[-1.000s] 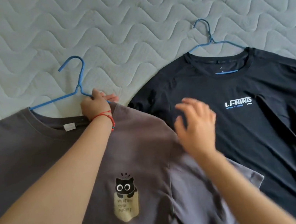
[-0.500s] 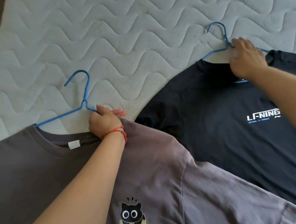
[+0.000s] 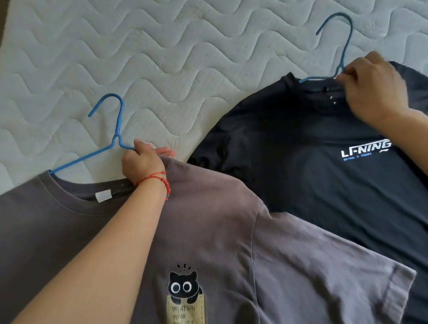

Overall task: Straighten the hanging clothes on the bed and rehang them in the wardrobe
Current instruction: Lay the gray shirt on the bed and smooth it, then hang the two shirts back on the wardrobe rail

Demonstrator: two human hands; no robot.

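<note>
Pale quilted bedding with a wavy stitched pattern covers the bed [image 3: 188, 40], which fills almost the whole view; a strip of beige floor or wall shows at the far left edge.

Nearest, at the bottom of the view, the grey T-shirt [image 3: 295, 275] lies flat on the bed, its front facing up. A print of a black cat peeking from a yellow pocket sits on its chest, and its right sleeve spreads out over the lower edge of the dark navy T-shirt [image 3: 341, 211], so the two garments overlap there. A bare forearm runs across the grey shirt from the near left corner toward its collar.

Further on, the left hand [image 3: 142, 163], with a red cord bracelet at the wrist, is curled round the right shoulder bar of the blue hanger [image 3: 116, 138] at the grey shirt's neckline. That hanger's hook points away across the bedding, and its left bar runs down into the collar, where a small white label shows.

To the right, the navy shirt lies flat as well, white lettering on its chest. The other forearm crosses it from the right edge.

Farthest, the right hand [image 3: 372, 89] rests at the navy shirt's collar, its fingers bent and pinching the base of the second blue hanger [image 3: 343, 40] where the neck meets the bars. The hook of this hanger rises over the bedding beyond the collar.
</note>
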